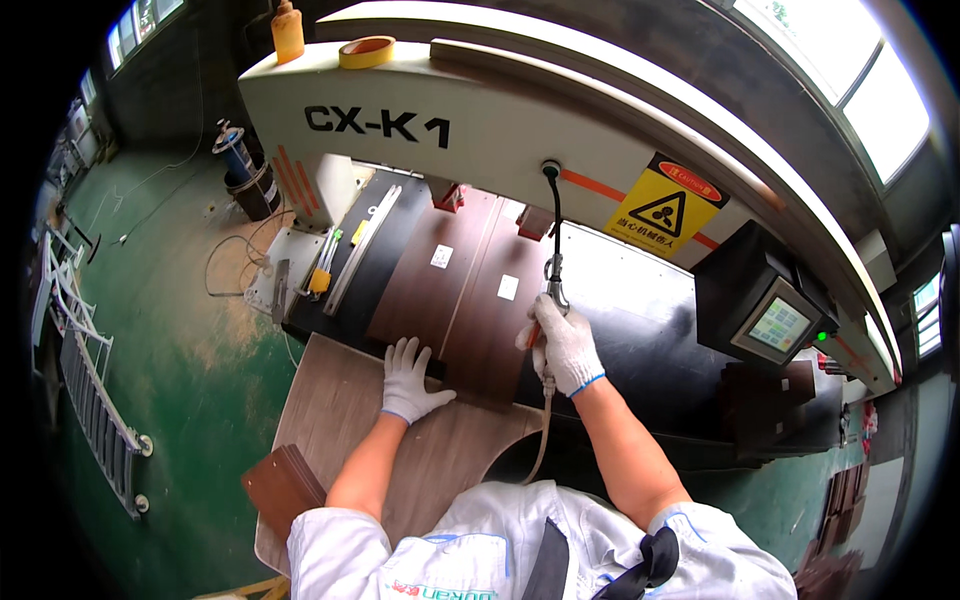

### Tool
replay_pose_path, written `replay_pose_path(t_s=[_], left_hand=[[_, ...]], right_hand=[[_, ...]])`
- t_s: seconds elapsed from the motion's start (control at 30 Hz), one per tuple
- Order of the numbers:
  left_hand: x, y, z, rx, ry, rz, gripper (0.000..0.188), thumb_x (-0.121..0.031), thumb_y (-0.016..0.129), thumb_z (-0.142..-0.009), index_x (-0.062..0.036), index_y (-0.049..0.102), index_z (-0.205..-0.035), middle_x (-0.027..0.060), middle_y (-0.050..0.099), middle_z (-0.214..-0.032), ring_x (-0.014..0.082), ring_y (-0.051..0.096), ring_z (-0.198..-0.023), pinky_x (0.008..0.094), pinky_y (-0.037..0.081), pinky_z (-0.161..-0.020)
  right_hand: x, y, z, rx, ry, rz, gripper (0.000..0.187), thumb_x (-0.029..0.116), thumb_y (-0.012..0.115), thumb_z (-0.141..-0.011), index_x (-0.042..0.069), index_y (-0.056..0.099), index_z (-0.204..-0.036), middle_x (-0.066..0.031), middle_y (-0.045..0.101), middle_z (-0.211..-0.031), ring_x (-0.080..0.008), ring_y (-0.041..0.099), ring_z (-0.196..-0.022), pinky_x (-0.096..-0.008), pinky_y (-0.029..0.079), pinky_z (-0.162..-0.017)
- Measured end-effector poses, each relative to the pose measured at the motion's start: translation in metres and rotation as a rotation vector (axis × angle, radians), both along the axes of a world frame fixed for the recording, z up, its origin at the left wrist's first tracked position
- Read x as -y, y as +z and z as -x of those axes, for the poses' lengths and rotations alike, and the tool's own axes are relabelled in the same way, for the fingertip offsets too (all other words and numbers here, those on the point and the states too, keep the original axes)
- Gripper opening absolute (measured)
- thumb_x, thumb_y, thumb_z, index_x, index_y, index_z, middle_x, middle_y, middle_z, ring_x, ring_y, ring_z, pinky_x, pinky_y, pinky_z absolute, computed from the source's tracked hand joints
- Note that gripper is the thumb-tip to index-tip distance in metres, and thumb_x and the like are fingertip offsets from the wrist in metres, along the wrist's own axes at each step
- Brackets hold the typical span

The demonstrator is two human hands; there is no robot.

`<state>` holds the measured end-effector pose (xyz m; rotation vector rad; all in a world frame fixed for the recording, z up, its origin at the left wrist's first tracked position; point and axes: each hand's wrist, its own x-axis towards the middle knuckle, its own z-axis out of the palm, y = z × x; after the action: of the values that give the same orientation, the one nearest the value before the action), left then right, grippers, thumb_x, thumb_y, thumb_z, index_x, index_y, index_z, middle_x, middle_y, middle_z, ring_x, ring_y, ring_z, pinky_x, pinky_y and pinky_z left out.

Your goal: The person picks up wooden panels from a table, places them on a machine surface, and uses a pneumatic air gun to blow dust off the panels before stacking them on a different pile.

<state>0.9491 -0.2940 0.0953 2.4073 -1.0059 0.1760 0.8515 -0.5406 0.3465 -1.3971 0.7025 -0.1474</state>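
My left hand (412, 381), in a white knit glove, lies with fingers spread at the near edge of the brown panels. Its palm is over the wood-grain board (330, 400) in front of me. Two reddish-brown panels (483, 330) lie side by side on the black machine bed, each with a small white label. My right hand (566, 343), gloved too, is closed around an air blow gun (557, 296) held above the right panel. A pale hose (541, 440) hangs from below that hand toward me. The fingers partly hide the gun's handle.
A white machine beam (480, 130) spans the far side, carrying an orange bottle (288, 32) and a tape roll (367, 52). At right hangs a control screen (776, 322). Brown boards (284, 487) stack at near left; a metal trolley (90, 400) stands on the green floor.
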Motion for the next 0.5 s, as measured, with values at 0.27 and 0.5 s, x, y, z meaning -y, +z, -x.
replay_pose_path(t_s=[0.27, 0.5], left_hand=[[0.003, 0.004, 0.007, -0.025, 0.028, -0.069, 0.104, -0.066, 0.082, -0.063, -0.0008, 0.058, -0.140, 0.0261, 0.044, -0.152, 0.0466, 0.032, -0.147, 0.0618, 0.018, -0.124], [0.006, 0.010, 0.010, -0.047, 0.033, -0.165, 0.107, -0.070, 0.080, -0.061, -0.0046, 0.057, -0.143, 0.0245, 0.042, -0.156, 0.0462, 0.029, -0.149, 0.0614, 0.017, -0.124]], right_hand=[[0.018, -0.009, 0.068, -0.290, 0.283, 0.225, 0.036, 0.040, 0.061, -0.096, 0.005, 0.058, -0.091, -0.0046, 0.060, -0.067, -0.0118, 0.048, -0.049, -0.0290, 0.039, -0.046], [0.038, -0.094, 0.191, -0.570, 0.681, 0.581, 0.048, 0.051, 0.061, -0.094, 0.003, 0.069, -0.096, -0.0178, 0.073, -0.086, -0.0336, 0.071, -0.084, -0.0422, 0.054, -0.081]])
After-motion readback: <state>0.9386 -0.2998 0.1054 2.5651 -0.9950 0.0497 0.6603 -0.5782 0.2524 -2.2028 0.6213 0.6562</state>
